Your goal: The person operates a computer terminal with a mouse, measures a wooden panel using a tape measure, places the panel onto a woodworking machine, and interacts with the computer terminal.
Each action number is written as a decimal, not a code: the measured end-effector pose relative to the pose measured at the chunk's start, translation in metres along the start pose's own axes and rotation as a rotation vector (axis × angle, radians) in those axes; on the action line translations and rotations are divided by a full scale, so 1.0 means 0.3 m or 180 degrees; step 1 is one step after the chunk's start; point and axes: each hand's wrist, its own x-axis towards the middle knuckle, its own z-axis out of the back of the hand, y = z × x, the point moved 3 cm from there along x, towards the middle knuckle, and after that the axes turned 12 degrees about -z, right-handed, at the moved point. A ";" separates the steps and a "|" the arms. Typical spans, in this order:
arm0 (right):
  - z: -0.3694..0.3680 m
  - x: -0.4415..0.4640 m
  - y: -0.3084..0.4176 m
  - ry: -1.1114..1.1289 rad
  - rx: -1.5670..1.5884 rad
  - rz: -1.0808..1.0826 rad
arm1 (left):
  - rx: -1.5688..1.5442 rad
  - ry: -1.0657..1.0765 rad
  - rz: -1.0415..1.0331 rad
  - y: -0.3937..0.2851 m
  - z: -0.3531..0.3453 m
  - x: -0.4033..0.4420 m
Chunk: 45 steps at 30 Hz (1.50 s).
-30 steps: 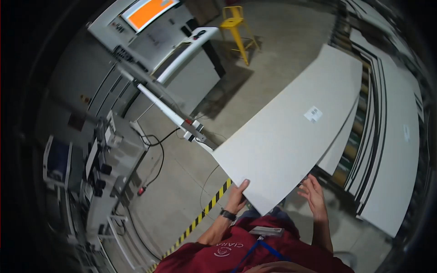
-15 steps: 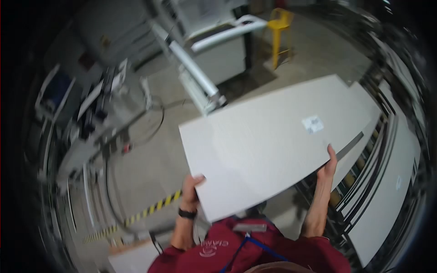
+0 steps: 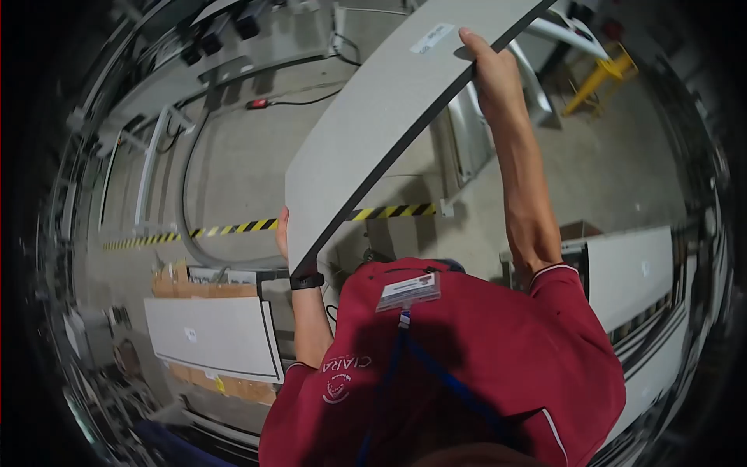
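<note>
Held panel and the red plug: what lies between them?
In the head view, a black cable crosses the floor from the red plug toward the held panel.

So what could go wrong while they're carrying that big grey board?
The board is long, and its far end runs out of the picture, so it might bump something if the person turns. The left hand and right hand are both at its edges; if either grip slipped, the board could tip or drop. A cable with a red plug lies on the floor beyond the board, so someone walking there could trip.
</note>
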 end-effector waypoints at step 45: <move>-2.796 1.701 -1.535 0.0895 0.2031 -0.2464 | 0.4599 -0.1497 -0.1332 -2.700 0.392 2.553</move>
